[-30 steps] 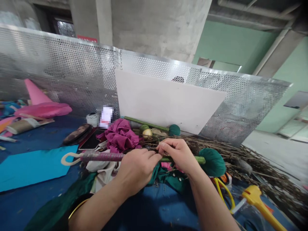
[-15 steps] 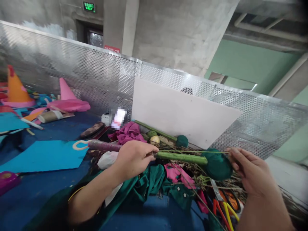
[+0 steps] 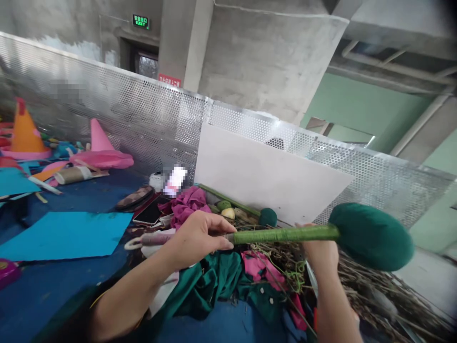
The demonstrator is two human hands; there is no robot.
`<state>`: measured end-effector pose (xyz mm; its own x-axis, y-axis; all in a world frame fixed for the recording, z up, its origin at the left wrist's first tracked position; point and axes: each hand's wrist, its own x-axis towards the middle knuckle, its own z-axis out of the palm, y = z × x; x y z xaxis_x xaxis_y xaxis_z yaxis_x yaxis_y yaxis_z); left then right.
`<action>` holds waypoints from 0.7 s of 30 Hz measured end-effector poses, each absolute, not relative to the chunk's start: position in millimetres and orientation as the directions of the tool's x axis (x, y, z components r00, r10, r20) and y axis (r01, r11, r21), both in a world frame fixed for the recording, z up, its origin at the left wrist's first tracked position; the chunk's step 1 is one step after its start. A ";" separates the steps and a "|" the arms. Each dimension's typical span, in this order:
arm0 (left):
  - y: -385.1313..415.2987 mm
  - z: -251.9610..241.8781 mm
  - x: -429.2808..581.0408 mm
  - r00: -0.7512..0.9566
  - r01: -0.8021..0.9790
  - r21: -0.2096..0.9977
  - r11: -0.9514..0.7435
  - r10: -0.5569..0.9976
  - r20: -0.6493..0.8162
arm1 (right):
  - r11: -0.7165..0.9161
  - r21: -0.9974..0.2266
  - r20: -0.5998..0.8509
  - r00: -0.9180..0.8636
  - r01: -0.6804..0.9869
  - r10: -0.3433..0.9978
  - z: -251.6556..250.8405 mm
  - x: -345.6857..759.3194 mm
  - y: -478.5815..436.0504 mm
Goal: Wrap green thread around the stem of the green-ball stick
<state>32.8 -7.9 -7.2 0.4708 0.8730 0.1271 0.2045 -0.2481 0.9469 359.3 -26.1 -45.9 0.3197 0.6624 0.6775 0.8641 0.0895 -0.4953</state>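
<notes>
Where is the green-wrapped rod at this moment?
In the head view, the green-wrapped rod is right of centre, running from the left hand across in front of the right hand to a dark green bulbous end.

On the concrete wall (image 3: 71, 19), a dark exit sign (image 3: 141, 21) reads "EXIT" in green beneath the Chinese characters 安全出口. A red sign (image 3: 169, 80) just above the perforated screen (image 3: 143, 109) bears white Chinese characters too small to read surely; one lit display (image 3: 176, 180) is pixelated.
</notes>
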 end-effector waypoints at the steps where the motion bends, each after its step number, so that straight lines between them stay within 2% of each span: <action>1: -10.5 -6.7 35.1 0.464 0.157 0.969 -0.192 0.880 0.100 | 0.073 -0.475 0.685 0.316 0.877 0.657 -44.9 346.5 -25.7; 3: -15.6 -5.8 39.3 0.449 0.083 0.990 -0.112 0.891 0.063 | 0.111 -0.499 0.668 0.299 0.860 0.682 -41.5 314.8 -29.4; 4: -17.7 -5.3 41.0 0.443 0.055 0.995 -0.086 0.895 0.053 | 0.184 -0.534 0.637 0.250 0.825 0.729 -39.7 296.6 -33.1; 6: -20.4 -3.8 42.9 0.429 0.013 0.998 -0.065 0.902 0.053 | 0.349 -0.733 0.508 0.129 0.584 0.851 -37.4 259.9 -42.2; 8: -21.4 -1.6 43.0 0.419 -0.021 0.998 -0.065 0.906 0.068 | 0.403 -0.878 0.413 -0.018 0.258 0.911 -38.2 229.3 -50.4; 10: -21.6 0.5 42.1 0.415 -0.050 0.997 -0.062 0.906 0.078 | 0.382 -0.924 0.378 -0.120 0.015 0.918 -41.5 210.1 -55.6; 12: -21.6 1.2 41.6 0.416 -0.069 0.996 -0.056 0.906 0.079 | 0.377 -0.920 0.389 -0.119 -0.111 0.914 -45.5 202.4 -57.6; 14: -21.9 -0.1 42.2 0.432 -0.097 0.993 -0.063 0.896 0.099 | 0.375 -0.920 0.382 -0.048 -0.114 0.923 -48.1 202.2 -57.7; 18: -22.8 -5.5 46.2 0.472 -0.167 0.983 -0.071 0.870 0.143 | 0.319 -0.943 0.321 0.013 0.097 0.947 -46.0 207.7 -58.1; 21: -23.3 -7.5 48.8 0.438 -0.128 0.990 -0.065 0.891 0.115 | 0.303 -0.942 0.311 0.031 0.146 0.950 -43.0 209.4 -59.7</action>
<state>48.8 -23.3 -7.5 0.4383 0.8914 0.1150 -0.1276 -0.0649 0.9897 209.4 -59.7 -43.0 0.0308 0.9500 0.3107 0.1457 0.3033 -0.9417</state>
